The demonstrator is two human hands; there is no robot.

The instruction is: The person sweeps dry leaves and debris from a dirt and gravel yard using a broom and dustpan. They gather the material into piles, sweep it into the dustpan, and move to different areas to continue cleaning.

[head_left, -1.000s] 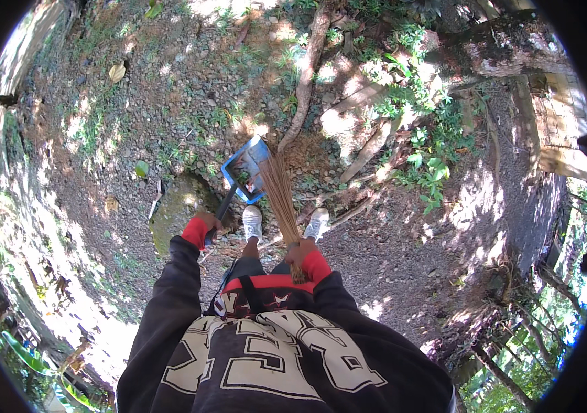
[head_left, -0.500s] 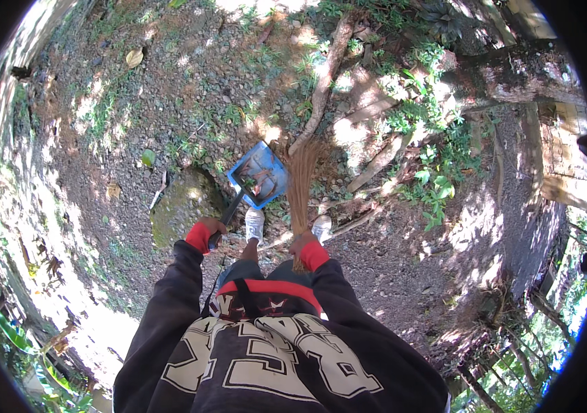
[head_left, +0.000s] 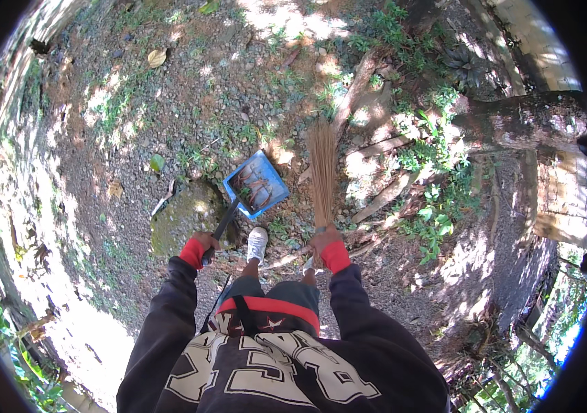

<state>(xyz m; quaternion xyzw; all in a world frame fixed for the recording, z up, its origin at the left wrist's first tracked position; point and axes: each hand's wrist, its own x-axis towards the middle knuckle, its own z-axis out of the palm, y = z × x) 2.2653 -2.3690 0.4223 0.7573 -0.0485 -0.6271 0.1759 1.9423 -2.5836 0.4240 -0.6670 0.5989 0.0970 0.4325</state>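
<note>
My left hand (head_left: 203,243) is closed round the dark handle of a blue dustpan (head_left: 275,180). Dry brown leaves and some green bits (head_left: 257,187) lie in its pan, which is held over the gravelly ground in front of me. In my right hand (head_left: 322,239) is a stick broom (head_left: 322,165), gripped at its bound end. Its long brown bristles point away from me, to the right of the dustpan and apart from it. The bristle tips reach the soil beside a tree root.
A mossy stone (head_left: 187,219) sits left of the dustpan. Exposed roots (head_left: 356,86) and leafy plants (head_left: 434,213) spread to the right, with a thick trunk (head_left: 524,120) beyond. My white shoe (head_left: 257,242) stands below the pan. A yellow leaf (head_left: 157,58) lies far left.
The broom has swung right, away from the dustpan, and reaches farther out. The dustpan stays nearly in place, its handle slightly shifted left. My right foot is now mostly hidden behind my hand.
</note>
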